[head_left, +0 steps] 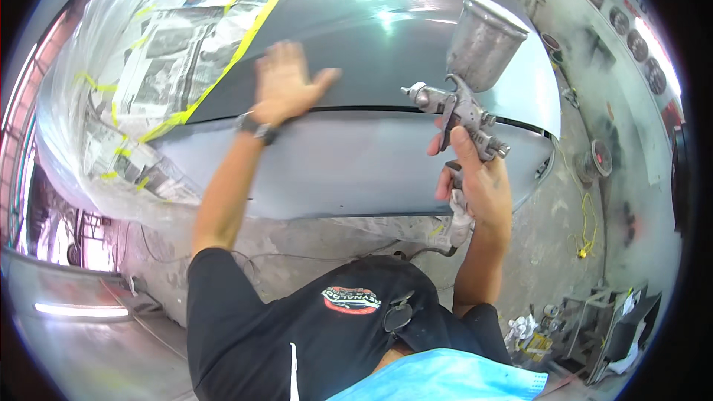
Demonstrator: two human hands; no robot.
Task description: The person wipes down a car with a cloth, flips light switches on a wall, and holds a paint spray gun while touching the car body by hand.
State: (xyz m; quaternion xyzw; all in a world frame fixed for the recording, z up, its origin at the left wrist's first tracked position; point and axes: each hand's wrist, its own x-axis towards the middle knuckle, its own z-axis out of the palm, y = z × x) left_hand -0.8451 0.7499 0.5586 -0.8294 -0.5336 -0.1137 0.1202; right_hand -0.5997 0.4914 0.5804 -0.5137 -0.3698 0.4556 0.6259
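My right hand (483,182) is wrapped round the handle of a metal paint spray gun (464,111). A silver cup (486,41) sits on top of the gun, and its nozzle points left over the car. A hose runs down from the grip. With fingers stretched and thumb out, my left hand (290,85) is over the dark grey car hood (349,52); whether the palm touches the surface I cannot tell. It is slightly blurred. Nearer to me, below a dark gap, lies a lighter grey car panel (349,160).
Newspaper (186,37) edged with yellow tape (256,26) and clear plastic sheeting (67,96) cover the car's left part. A yellow cord (587,226) lies on the concrete floor at right. A metal rack (594,327) stands at lower right, and a dark hose (427,251) crosses below the panel.
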